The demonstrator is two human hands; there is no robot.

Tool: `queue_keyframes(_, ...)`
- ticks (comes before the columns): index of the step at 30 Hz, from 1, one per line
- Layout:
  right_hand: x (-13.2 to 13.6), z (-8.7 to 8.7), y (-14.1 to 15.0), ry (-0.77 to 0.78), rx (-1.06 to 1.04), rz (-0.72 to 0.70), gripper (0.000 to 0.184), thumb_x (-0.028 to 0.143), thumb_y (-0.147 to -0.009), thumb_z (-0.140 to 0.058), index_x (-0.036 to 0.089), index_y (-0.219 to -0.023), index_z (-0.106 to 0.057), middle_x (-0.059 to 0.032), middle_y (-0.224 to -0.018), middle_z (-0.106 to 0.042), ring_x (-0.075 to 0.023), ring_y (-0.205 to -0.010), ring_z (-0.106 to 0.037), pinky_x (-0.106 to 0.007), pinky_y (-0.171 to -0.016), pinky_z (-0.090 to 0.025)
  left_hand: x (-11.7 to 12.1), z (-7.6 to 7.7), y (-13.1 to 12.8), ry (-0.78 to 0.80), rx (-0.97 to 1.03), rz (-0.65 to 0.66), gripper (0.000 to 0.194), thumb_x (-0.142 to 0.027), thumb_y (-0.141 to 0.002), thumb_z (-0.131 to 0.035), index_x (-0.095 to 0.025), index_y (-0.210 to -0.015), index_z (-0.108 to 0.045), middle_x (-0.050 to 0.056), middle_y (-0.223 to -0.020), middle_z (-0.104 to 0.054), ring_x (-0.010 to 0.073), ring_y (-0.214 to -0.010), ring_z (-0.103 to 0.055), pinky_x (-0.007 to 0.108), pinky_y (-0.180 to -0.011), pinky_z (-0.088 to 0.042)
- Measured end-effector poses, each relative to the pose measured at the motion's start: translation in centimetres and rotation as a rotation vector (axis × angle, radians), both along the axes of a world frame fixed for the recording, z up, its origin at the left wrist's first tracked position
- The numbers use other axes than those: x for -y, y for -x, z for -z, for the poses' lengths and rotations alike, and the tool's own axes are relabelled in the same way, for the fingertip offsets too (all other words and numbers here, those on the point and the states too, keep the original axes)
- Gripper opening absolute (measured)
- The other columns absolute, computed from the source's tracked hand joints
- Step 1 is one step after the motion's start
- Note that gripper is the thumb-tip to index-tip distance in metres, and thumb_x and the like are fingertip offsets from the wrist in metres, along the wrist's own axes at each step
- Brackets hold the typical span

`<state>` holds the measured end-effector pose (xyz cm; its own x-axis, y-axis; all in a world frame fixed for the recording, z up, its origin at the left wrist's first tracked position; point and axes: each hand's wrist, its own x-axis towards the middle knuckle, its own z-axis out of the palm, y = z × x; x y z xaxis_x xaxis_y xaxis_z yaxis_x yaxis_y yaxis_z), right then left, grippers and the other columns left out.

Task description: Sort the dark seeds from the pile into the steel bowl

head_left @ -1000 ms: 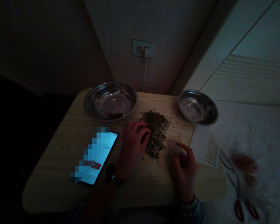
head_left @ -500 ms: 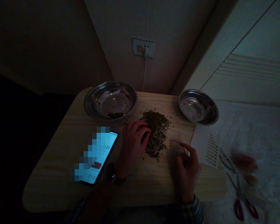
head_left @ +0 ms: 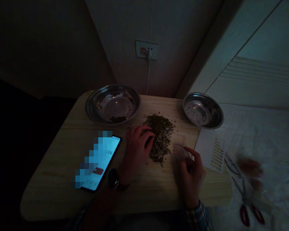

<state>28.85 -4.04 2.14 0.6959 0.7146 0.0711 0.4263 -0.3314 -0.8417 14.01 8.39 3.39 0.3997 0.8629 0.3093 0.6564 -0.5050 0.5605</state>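
A loose pile of small dark green beans or seeds lies on the pale wooden table. My left hand, with a watch on its wrist, rests at the pile's left edge. Its thumb and forefinger curl together in a pinch; whatever is between the tips is too small and dark to make out. To the right of the pile, my right hand grips a clear plastic protractor between thumb and fingers. The protractor's curved, marked edge points toward the pile, apart from it.
A larger steel bowl at the back left holds some beans; a smaller steel bowl stands back right. A lit phone lies at left. Right are a white slotted sheet and red-handled scissors. A socket has a cable.
The whole view has shifted slightly, moving things a little left. Both hands keep nearly the same pose beside the pile. The phone's displayed number has gone from 05 to 06.
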Motion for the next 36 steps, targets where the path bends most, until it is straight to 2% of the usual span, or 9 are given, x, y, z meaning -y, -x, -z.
queue_keyframes(6, -0.13, -0.01, 0.01, 0.03, 0.026, -0.064, 0.035, 0.023, -0.083, -0.051, 0.018, -0.118, -0.057, 0.0089, -0.051, -0.044, -0.0096, -0.044, -0.04, -0.02, -0.045, -0.029, 0.09, -0.04, 0.04, 0.006, 0.0, 0.007, 0.012, -0.013, -0.084, -0.06, -0.023, -0.091, -0.064, 0.003, -0.111, -0.06, 0.024, -0.107, -0.05, 0.044, -0.093, -0.04)
queue_keyframes(18, -0.4, 0.23, -0.14, 0.018, 0.035, -0.112, 0.035, 0.019, -0.082, -0.05, 0.02, -0.117, -0.056, 0.0092, -0.053, -0.042, -0.0097, -0.046, -0.042, -0.02, -0.047, -0.032, 0.01, 0.11, -0.02, -0.014, -0.001, 0.016, 0.012, -0.013, -0.084, -0.06, -0.023, -0.091, -0.064, 0.004, -0.11, -0.06, 0.0241, -0.106, -0.051, 0.044, -0.093, -0.041)
queue_keyframes(23, -0.23, 0.27, -0.18, 0.011, -0.018, -0.019, 0.035, 0.023, -0.082, -0.052, 0.018, -0.117, -0.057, 0.0094, -0.05, -0.041, -0.0098, -0.043, -0.039, -0.02, -0.044, -0.027, -0.07, 0.27, -0.02, -0.029, 0.008, 0.022, 0.012, -0.013, -0.083, -0.06, -0.023, -0.089, -0.064, 0.004, -0.108, -0.061, 0.0242, -0.103, -0.052, 0.044, -0.09, -0.043)
queue_keyframes(28, -0.09, 0.34, -0.08, -0.018, -0.065, 0.051, 0.035, 0.025, -0.082, -0.053, 0.016, -0.116, -0.058, 0.0064, -0.053, -0.05, -0.0105, -0.044, -0.042, -0.021, -0.044, -0.029, 0.01, 0.32, 0.03, -0.03, 0.016, 0.022, 0.012, -0.013, -0.083, -0.06, -0.022, -0.089, -0.064, 0.004, -0.108, -0.061, 0.0239, -0.103, -0.052, 0.044, -0.091, -0.042)
queue_keyframes(36, -0.07, -0.19, 0.02, -0.039, -0.023, 0.154, 0.036, 0.028, -0.082, -0.053, 0.015, -0.116, -0.059, 0.0061, -0.052, -0.052, -0.0098, -0.043, -0.041, -0.02, -0.044, -0.03, -0.08, 0.29, 0.03, -0.022, 0.019, 0.017, 0.013, -0.012, -0.083, -0.06, -0.023, -0.089, -0.064, 0.004, -0.108, -0.06, 0.0239, -0.104, -0.052, 0.044, -0.092, -0.041)
